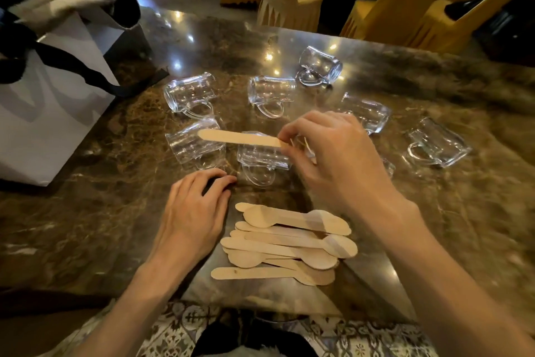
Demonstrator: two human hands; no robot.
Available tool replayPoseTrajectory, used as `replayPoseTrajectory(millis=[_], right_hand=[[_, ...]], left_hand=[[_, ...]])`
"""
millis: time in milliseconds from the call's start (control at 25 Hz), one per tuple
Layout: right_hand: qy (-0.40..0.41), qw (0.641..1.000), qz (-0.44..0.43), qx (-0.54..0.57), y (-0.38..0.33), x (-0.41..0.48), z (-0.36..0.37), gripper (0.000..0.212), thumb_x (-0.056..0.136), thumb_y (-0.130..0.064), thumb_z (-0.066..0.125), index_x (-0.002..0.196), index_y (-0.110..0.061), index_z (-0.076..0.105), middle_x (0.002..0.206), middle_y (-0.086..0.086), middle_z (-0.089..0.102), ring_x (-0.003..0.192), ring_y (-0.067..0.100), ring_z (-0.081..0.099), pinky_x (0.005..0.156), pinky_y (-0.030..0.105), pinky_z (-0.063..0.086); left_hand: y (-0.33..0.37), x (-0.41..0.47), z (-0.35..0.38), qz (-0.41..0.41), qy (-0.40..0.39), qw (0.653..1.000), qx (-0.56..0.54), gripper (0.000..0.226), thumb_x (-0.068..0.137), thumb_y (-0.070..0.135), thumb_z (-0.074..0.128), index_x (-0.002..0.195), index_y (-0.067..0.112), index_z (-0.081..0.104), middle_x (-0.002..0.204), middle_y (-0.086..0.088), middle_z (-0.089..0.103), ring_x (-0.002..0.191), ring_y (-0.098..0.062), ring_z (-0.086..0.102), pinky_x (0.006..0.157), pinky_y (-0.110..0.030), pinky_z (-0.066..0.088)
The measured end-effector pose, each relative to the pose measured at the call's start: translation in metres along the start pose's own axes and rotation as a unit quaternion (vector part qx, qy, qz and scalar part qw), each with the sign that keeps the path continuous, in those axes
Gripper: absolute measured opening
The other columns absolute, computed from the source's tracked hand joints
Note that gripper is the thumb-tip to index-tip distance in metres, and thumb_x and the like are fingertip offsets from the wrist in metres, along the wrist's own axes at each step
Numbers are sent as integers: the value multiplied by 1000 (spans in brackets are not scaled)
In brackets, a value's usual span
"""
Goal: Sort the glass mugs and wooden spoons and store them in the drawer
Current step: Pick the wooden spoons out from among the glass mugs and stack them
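Up at twelve o'clock from the wooden spoon pile point(289, 243), the right hand point(333, 154) pinches one wooden spoon point(238, 136) above the toppled glass mugs point(189, 93); the left hand point(192, 212) rests open at nine o'clock of the pile.

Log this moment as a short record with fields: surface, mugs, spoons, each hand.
surface: glossy brown marble table
mugs: clear glass mugs lying on their sides, scattered across the far half
spoons: flat pale wooden spoons in a loose pile near the table's front edge
right hand: pinches one wooden spoon, held level above the mugs
left hand: empty, resting on the table beside the pile
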State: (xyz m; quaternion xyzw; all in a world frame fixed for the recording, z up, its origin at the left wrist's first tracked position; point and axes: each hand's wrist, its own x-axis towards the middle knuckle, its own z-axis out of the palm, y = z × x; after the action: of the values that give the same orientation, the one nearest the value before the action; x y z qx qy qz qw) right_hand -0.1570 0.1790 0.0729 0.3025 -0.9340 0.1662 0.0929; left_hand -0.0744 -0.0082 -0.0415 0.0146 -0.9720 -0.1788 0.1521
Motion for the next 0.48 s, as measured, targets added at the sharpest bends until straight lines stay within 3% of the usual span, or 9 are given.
replayPoseTrajectory(millis=[480], right_hand=[[-42,993,106,25,2,-102,18,12,85,-27,66,96,-24,69,96,-10,67,93,13,60,93,29,37]], left_hand=[[3,-3,2,-1,-20,1000,-8,29,91,16,55,118,13,62,119,-7,59,111,-27,51,93,-42,38]])
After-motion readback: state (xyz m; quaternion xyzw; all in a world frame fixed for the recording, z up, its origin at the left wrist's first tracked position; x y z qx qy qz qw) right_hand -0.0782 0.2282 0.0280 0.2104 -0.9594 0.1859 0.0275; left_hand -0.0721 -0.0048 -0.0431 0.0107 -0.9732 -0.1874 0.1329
